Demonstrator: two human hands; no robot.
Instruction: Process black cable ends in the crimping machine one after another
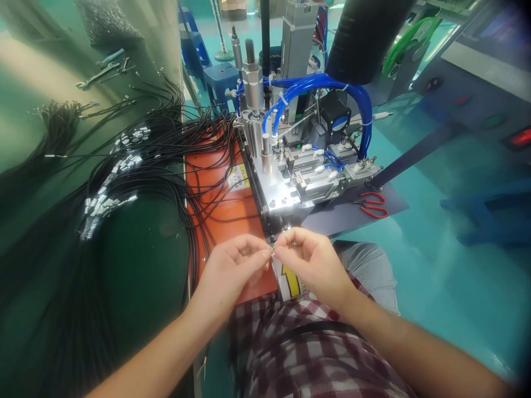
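Note:
My left hand (234, 262) and my right hand (315, 262) meet at the near edge of the machine, fingertips almost touching. Both are closed in a pinch on some thin wire ends (272, 250); most of that piece is hidden by the fingers. Just beyond them rises the metal press machine (276, 190) with its blue air hoses (307, 82). Beneath the hands lie an orange-red base plate (228, 221) and a label with a yellow arrow (291, 283).
Black cables (166, 185) with shiny metal ends (112, 188) spread over the green table (141, 260) at left. Red-handled pliers (371, 205) lie right of the machine on a grey plate. Wrenches (102, 74) lie at the back left. A blue stool (224, 77) stands behind.

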